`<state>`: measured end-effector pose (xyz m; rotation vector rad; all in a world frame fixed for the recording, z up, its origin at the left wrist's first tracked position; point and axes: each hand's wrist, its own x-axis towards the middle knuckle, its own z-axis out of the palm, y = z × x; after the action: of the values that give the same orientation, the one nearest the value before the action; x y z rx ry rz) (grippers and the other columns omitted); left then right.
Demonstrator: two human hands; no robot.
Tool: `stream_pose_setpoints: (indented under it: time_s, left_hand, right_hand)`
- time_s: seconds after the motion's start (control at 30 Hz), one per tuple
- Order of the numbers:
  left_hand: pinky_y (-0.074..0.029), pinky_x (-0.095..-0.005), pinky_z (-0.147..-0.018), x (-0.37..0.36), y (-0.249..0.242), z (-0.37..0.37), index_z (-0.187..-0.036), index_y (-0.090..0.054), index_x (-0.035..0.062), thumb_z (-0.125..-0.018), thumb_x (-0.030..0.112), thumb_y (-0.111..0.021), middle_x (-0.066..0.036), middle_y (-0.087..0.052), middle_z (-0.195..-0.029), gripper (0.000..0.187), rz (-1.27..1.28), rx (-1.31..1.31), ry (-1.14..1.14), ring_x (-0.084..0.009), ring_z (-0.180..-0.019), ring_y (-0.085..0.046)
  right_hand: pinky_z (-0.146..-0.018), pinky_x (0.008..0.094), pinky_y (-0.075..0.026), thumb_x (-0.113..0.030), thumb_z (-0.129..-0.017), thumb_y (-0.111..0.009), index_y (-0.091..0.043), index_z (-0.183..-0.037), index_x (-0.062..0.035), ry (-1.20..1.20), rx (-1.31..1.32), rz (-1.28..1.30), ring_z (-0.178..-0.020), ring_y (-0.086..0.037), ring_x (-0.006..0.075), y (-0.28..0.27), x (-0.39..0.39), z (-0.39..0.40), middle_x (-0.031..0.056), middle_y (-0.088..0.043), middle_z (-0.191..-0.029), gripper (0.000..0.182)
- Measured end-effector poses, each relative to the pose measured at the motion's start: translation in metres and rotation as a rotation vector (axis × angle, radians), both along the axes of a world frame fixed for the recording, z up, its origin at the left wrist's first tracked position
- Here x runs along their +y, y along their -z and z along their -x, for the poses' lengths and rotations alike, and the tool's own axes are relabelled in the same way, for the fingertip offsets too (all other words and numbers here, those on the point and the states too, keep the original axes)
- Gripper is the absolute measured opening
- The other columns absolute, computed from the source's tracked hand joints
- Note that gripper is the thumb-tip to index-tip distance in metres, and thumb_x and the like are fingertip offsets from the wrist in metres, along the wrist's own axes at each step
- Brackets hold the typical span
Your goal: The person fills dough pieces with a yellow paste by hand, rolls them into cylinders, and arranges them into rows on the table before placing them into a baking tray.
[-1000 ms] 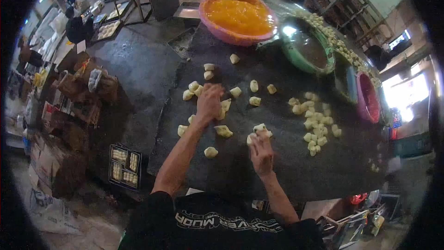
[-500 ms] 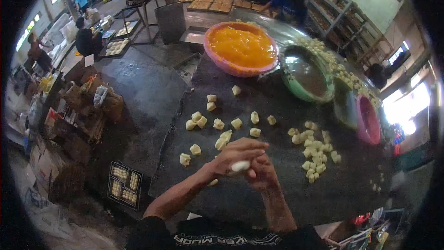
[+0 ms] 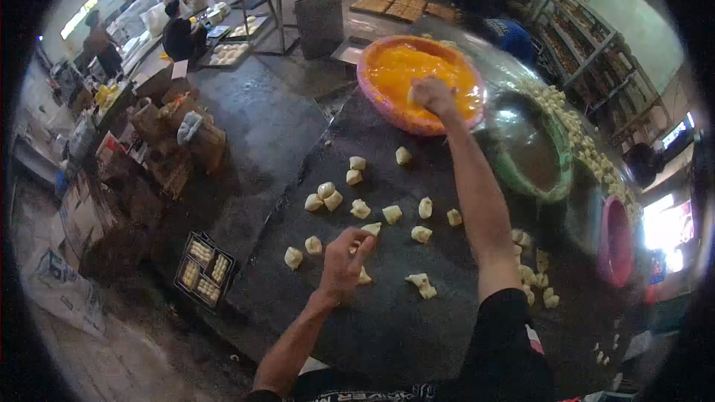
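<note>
OK, going left to right. Can see cardboard boxes (image 3: 153,145) on the far left, then a black divided tray (image 3: 205,269) with rows of pale dough balls, below the dark tabletop (image 3: 283,327). On the tabletop, loose dough lumps (image 3: 293,257) scattered around and beyond the left hand (image 3: 342,264). Got that hand low over the dough, fingers bent and thumb partway out, right by a pale dough piece (image 3: 371,229); can't tell if pinching it or just touching. Next, a flattened, uneven dough piece (image 3: 423,286) lying alone, well apart from both hands. Farther up, got the right hand (image 3: 436,97) inside the big pink basin (image 3: 369,93), fingers bunched at the orange mix (image 3: 395,62); can't tell how tightly closed or if gripping anything. Past the right forearm, a dough pile (image 3: 530,275), a green basin (image 3: 553,192) and a narrower-looking pink tub (image 3: 616,242).
</note>
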<state>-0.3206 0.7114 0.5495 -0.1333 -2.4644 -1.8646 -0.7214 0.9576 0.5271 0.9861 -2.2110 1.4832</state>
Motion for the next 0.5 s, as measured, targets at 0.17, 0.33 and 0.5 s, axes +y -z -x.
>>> stream_pose_setpoints:
  time_s: [0.17, 0.33, 0.5]
  left_hand:
    - [-0.049, -0.0346, -0.085, 0.010, -0.030, 0.007, -0.110, -0.061, 0.0015, -0.097, 0.018, -0.057, -0.008, -0.066, -0.103, 0.021, -0.200, -0.089, 0.031, -0.0189, -0.094, -0.063]
    - [-0.051, -0.0325, -0.093, 0.004, -0.026, 0.000, -0.121, -0.054, 0.0045, -0.102, 0.016, -0.048, -0.006, -0.060, -0.114, 0.023, -0.812, -0.247, 0.274, -0.0168, -0.100, -0.061]
    - [-0.055, -0.0293, -0.088, -0.019, -0.021, -0.030, -0.119, -0.053, -0.0013, -0.102, 0.016, -0.046, -0.009, -0.061, -0.109, 0.026, -1.061, -0.462, 0.165, -0.0160, -0.100, -0.062]
  right_hand:
    - [-0.065, 0.0307, -0.050, -0.041, -0.096, -0.050, -0.065, -0.090, -0.0084, 0.017, -0.712, 0.299, -0.073, -0.060, 0.0137, -0.076, -0.025, -0.131, -0.0006, -0.060, -0.078, 0.036]
    - [-0.065, 0.0293, -0.053, -0.033, -0.098, -0.054, -0.063, -0.107, 0.0027, -0.025, -1.075, 0.406, -0.081, -0.066, 0.0158, -0.094, -0.064, -0.359, 0.0083, -0.068, -0.089, 0.038]
    - [-0.064, 0.0302, -0.052, -0.024, -0.095, -0.059, -0.063, -0.109, 0.0041, 0.386, -0.545, 0.001, -0.074, -0.066, 0.0139, -0.090, -0.109, -0.458, 0.0107, -0.070, -0.085, 0.032]
